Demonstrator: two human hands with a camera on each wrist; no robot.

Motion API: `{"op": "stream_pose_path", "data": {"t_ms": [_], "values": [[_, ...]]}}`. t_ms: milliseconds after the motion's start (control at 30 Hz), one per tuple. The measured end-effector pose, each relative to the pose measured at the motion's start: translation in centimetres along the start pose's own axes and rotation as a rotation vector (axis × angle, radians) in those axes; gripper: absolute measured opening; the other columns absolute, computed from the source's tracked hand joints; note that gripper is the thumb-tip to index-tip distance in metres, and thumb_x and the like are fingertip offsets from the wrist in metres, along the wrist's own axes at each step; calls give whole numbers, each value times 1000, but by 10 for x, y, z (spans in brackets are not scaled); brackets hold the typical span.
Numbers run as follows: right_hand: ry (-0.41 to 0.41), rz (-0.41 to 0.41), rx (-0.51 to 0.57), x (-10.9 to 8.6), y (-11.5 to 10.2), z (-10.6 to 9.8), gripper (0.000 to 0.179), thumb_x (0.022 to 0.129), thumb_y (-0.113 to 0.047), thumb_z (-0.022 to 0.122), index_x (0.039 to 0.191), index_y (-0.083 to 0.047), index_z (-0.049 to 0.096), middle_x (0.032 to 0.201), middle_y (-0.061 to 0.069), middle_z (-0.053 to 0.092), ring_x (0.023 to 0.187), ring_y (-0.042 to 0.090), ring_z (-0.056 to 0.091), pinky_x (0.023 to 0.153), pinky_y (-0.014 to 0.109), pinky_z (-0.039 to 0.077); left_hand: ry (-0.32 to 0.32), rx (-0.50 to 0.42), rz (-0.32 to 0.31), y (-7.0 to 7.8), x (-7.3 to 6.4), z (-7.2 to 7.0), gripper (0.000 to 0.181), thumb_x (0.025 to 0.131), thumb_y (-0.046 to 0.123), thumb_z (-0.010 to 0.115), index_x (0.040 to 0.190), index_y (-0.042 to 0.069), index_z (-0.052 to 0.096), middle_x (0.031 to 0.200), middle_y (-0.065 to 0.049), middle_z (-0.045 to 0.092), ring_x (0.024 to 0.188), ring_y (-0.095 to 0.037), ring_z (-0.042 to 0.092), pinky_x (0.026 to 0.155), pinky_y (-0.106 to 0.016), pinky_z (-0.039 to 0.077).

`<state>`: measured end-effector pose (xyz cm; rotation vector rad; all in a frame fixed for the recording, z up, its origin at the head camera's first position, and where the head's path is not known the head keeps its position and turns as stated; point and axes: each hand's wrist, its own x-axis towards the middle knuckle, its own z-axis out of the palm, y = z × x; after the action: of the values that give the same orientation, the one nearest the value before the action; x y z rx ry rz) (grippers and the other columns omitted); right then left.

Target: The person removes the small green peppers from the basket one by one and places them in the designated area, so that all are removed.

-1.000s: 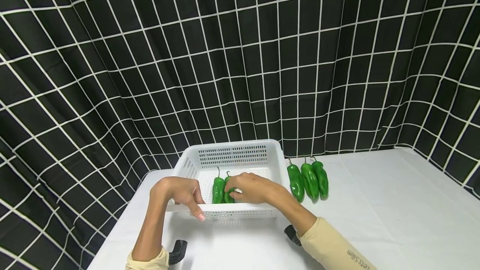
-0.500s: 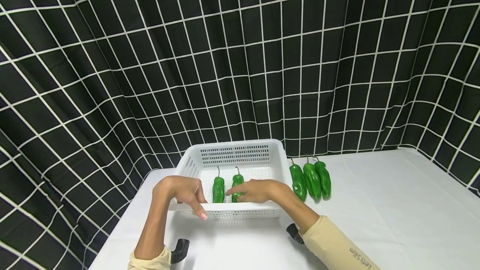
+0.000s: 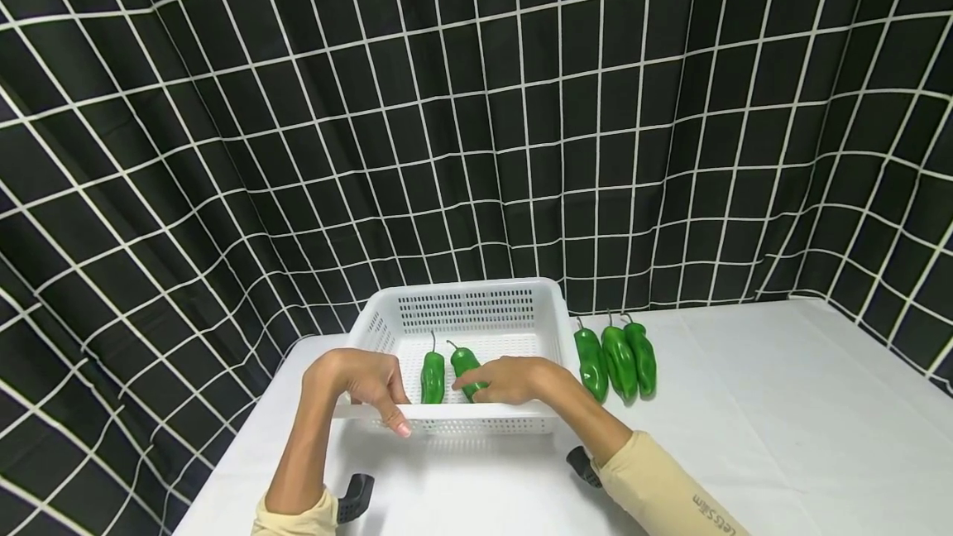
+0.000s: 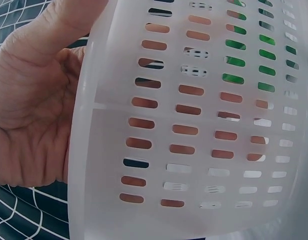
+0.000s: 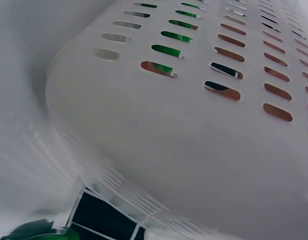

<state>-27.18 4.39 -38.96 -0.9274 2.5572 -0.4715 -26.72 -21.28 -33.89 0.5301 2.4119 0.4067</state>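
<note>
A white perforated plastic basket (image 3: pixel 553 337) stands on the table, and two glossy green peppers lie inside it. My left hand (image 3: pixel 370 379) grips its front rim near the left corner, thumb outside and fingers inside; skin shows through the slots in the left wrist view. The left pepper (image 3: pixel 433 379) lies nearly straight, stem away from me. Its neighbour, the right pepper (image 3: pixel 465 362), slants with its stem toward the left. My right hand (image 3: pixel 510 379) reaches over the front rim and holds that slanted pepper's near end between index finger and thumb. The basket wall (image 5: pixel 144 125) hides most of this hand in the right wrist view.
Three more green peppers (image 3: pixel 620 358) lie side by side on the white-covered table (image 3: pixel 744 404), just right of the basket. A black cloth with a white grid (image 3: pixel 476 147) hangs behind and at both sides.
My right hand has shifted right with the right pepper, opening a gap between the two in the basket. That pepper has since turned, stem swinging left. My left hand stays on the rim.
</note>
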Motion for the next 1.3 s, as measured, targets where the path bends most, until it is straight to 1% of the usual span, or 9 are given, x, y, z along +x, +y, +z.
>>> {"op": "stream_pose_path", "data": {"t_ms": [200,367,467,567,700,767,900,1100,1300], "values": [[-11,12,-19,-1,-1,0,39,106,-30,48,138,-21,68,145,3,66,146,32,52,121,57,38,1,5,4,0,0,-1,11,78,27,90,79,17,84,58,11,51,57,-6,20,51,-24,16],[49,-26,9,-2,1,-1,28,104,-22,58,123,-11,75,130,4,74,131,28,64,113,50,48,-4,7,8,0,2,-1,11,79,27,90,79,17,84,60,12,53,56,-6,19,50,-24,16],[123,-23,21,-2,2,-1,18,97,-13,70,113,-8,78,119,6,77,116,25,69,103,47,54,3,9,7,0,2,0,11,78,27,90,79,17,84,60,12,53,56,-6,19,50,-24,16],[211,6,65,-1,2,0,14,88,-6,79,103,-7,79,114,8,77,91,21,69,84,40,58,9,6,0,0,2,0,10,78,26,91,80,18,85,59,12,53,56,-6,19,50,-24,16],[351,28,153,0,2,1,18,77,-1,86,92,-8,78,105,8,76,71,15,55,63,28,45,3,-3,-1,-1,1,1,10,78,26,90,79,18,85,57,12,50,55,-6,17,50,-24,14],[414,38,171,0,3,0,21,74,2,86,88,-10,77,101,6,74,72,14,51,60,25,40,2,-6,3,-1,1,1,11,78,26,90,78,17,84,57,12,49,55,-6,17,50,-24,13],[468,73,205,0,3,-2,24,74,4,84,89,-14,75,99,3,70,72,14,49,59,25,38,1,-10,8,-1,1,1,12,78,26,90,79,16,84,56,12,50,54,-6,18,50,-24,13],[501,110,256,0,-1,-9,23,78,-9,90,95,-16,76,102,4,68,79,16,50,64,28,39,10,-12,14,0,0,2,11,75,22,91,81,15,85,58,12,53,54,-6,17,50,-23,13],[456,94,323,-4,-2,-17,28,78,-10,90,100,-16,73,88,3,60,68,13,51,59,26,41,18,-10,31,0,1,3,13,68,15,93,77,14,84,58,14,58,54,-5,18,50,-23,12]]}}
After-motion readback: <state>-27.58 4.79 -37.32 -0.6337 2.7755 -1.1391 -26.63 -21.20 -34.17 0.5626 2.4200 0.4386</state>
